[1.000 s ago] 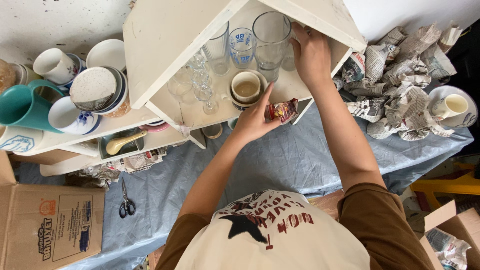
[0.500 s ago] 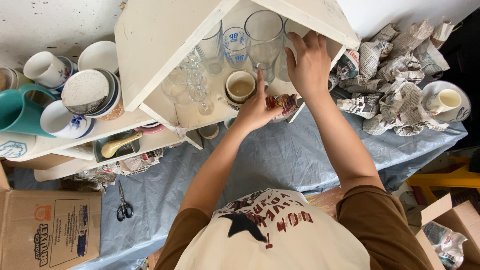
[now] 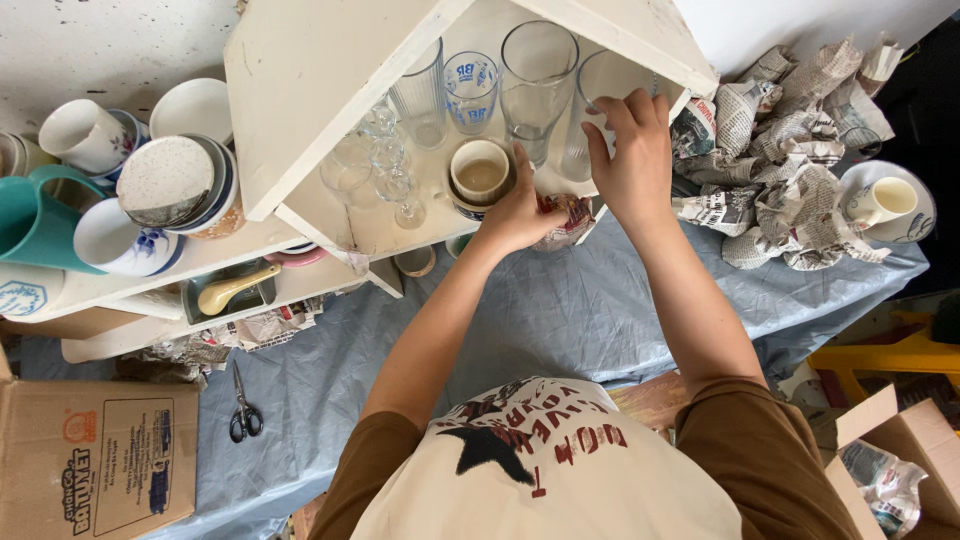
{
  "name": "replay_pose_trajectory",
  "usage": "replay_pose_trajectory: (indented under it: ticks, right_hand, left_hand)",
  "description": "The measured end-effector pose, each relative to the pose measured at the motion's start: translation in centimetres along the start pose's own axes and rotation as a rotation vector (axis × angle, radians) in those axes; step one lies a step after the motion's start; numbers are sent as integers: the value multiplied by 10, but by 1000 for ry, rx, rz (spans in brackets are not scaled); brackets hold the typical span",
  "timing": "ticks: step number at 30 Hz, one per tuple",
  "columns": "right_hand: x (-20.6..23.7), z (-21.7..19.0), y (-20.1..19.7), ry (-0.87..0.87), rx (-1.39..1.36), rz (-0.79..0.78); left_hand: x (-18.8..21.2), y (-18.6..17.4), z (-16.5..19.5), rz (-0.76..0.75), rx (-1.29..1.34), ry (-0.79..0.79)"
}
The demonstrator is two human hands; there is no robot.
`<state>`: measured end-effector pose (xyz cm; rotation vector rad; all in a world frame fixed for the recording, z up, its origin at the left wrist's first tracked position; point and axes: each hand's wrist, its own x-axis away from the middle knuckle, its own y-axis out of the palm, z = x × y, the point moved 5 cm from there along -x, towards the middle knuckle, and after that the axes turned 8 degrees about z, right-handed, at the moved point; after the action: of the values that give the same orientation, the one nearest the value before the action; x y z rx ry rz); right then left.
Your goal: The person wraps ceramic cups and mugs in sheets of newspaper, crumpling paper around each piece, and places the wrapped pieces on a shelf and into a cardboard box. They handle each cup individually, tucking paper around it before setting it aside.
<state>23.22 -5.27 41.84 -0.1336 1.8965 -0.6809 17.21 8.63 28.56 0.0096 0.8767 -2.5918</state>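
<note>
Gripping a clear glass (image 3: 598, 95) on the white shelf (image 3: 330, 70), the right hand (image 3: 632, 160) curls around it; the left hand (image 3: 515, 210) clutches crumpled paper (image 3: 570, 215), beside a cream cup (image 3: 480, 172) and tall glasses (image 3: 535, 80).

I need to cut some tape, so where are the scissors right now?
The scissors lie in the lower left of the head view on the blue-grey sheet, just right of the cardboard box and below the white shelf.
</note>
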Motion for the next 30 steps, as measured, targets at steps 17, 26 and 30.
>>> replay_pose_trajectory:
  ticks: [17,26,30]
  right_hand:
    - [2,5,4,15,-190,10]
    - [-8,13,25,-26,-184,29]
    - [-9,14,26,20,-179,16]
  left_hand:
    - [-33,52,-25,-89,265,-108]
    - [-45,55,-34,-77,230,-134]
    - [-47,56,-34,-15,247,-19]
